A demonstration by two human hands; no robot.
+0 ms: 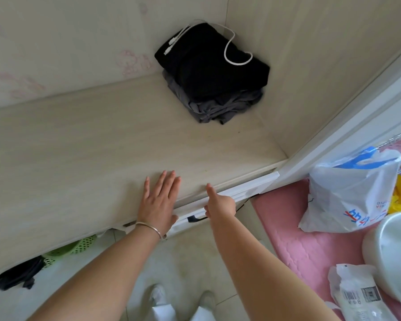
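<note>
My left hand (159,200), with a thin bracelet on the wrist, lies flat with straight fingers on the front part of a pale wooden shelf (90,140). My right hand (219,205) is at the shelf's white front edge (248,185), forefinger stretched forward onto the shelf, thumb below the edge, the other fingers curled; it holds nothing that I can see. In the shelf's back right corner sits a stack of folded clothes: a black garment (208,66) on top of a grey one (220,107). A white cable (229,46) lies looped on the black garment.
A white plastic bag (347,193) stands on a pink mat (299,239) at the right, beside a white basin (389,246) and a packaged item (357,295). Under the shelf at left are a green mesh basket (72,247) and dark cloth (19,275). My shoes (183,297) are on tiled floor.
</note>
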